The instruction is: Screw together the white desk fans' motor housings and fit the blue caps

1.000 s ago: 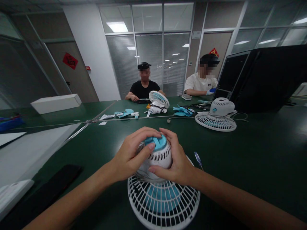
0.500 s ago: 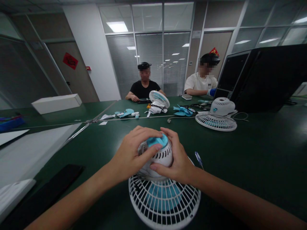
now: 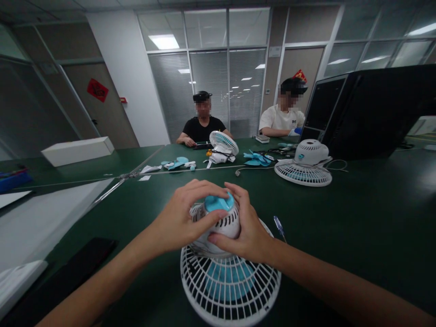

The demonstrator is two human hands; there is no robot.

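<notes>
A white electric fan (image 3: 231, 302) lies grille-down on the green table in front of me, its light blue blades visible through the bars. On top of its slotted motor housing (image 3: 230, 225) sits a round light blue cap (image 3: 215, 203) with a raised ridge. My left hand (image 3: 179, 215) grips the cap between thumb and fingers. From the right, my right hand (image 3: 252, 231) wraps around the housing, thumb across its near side, fingertips up beside the cap. A screwdriver (image 3: 278, 225) with a clear-blue handle lies right of the fan.
Farther back stand another face-down fan (image 3: 311, 163) and a tilted fan (image 3: 223, 147). Loose blue fan blades (image 3: 258, 158) lie between cables. A black monitor (image 3: 371, 113) rises at right. A white box (image 3: 78, 151) is back left. Two people sit across the table.
The whole view has shifted slightly, so most things sit a little farther left. Both hands stay on the fan; the cap's ridge looks slightly turned.
</notes>
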